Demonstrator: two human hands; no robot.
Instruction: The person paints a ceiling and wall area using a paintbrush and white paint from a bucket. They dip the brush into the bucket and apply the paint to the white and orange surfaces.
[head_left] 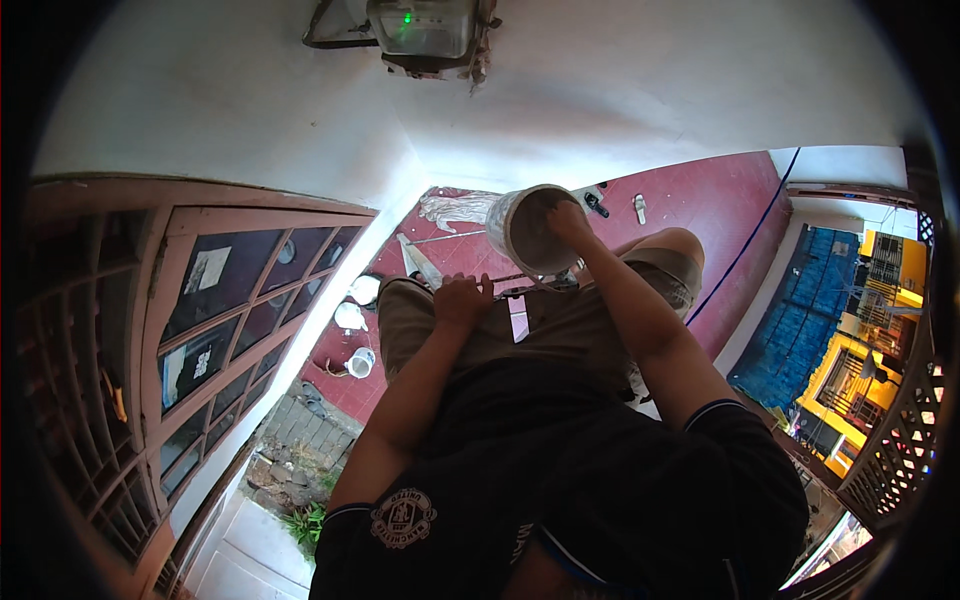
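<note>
A light grey bucket point(508, 232) is tilted in front of my knees, its round mouth facing up toward me. My right hand point(568, 224) reaches over the rim into it with the fingers curled. Whatever those fingers hold, if anything, is hidden. My left hand point(464, 300) is closed above my left thigh, at the end of a thin dark bar point(510, 279) that runs toward the foot of the bucket. Below the bar, a narrow gap between my legs shows a pale pinkish surface.
Red tiled floor point(640, 180) lies well below, with a crumpled pale sheet point(455, 208), sandals point(640, 208) and a small white pail point(360, 362) on it. Paned windows point(250, 300) stand at left. A lamp point(425, 30) hangs on the white wall; a blue cable point(745, 245) slants down at right.
</note>
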